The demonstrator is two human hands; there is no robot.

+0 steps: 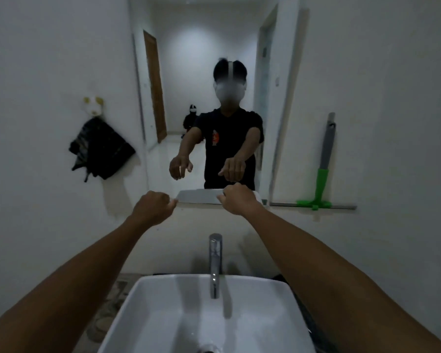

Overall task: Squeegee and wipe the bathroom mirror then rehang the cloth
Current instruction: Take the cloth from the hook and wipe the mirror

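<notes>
Above the sink (163,301), before the mirror (206,72): left hand (152,207) and right hand (238,198), both loosely curled, holding nothing. Squeegee (325,159) leaning at right on the ledge (341,206); cloth (99,147) hanging left. Risk: a careless reach may topple the leaning squeegee.

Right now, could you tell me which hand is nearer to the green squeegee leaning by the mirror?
Right. The right hand is at the mirror's lower edge, the squeegee off to its right. The left hand is farther left.
</notes>
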